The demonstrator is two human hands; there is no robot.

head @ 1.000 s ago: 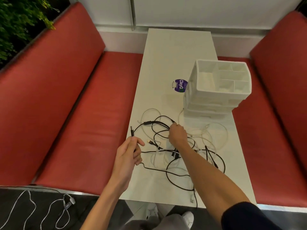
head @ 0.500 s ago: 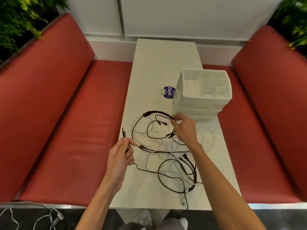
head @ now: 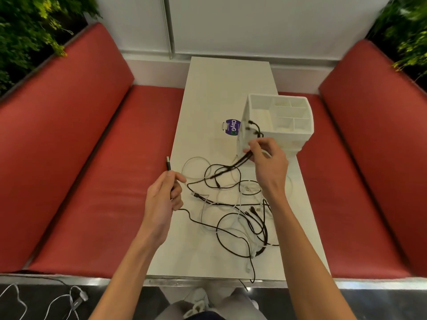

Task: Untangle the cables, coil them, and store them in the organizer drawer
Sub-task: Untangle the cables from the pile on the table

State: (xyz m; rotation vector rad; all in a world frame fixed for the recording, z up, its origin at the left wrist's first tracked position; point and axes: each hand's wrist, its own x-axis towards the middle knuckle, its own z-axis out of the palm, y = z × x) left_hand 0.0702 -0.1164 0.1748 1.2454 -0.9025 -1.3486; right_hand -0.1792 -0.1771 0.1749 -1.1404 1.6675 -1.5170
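Note:
A tangle of black and white cables lies on the near half of the white table. My left hand pinches a black cable near its USB plug, which sticks up past the table's left edge. My right hand holds a raised bundle of black cable in front of the white organizer. A loop with connectors arches above its fingers. The organizer has open compartments on top and drawers below, which look shut.
A purple round sticker lies left of the organizer. Red padded benches flank the table on both sides. Loose white cables lie on the floor at bottom left. Plants fill both upper corners.
My right hand has lifted its black cable strands higher and further away, up against the organizer's front. The left hand keeps its pinch near the plug. The view has shifted slightly.

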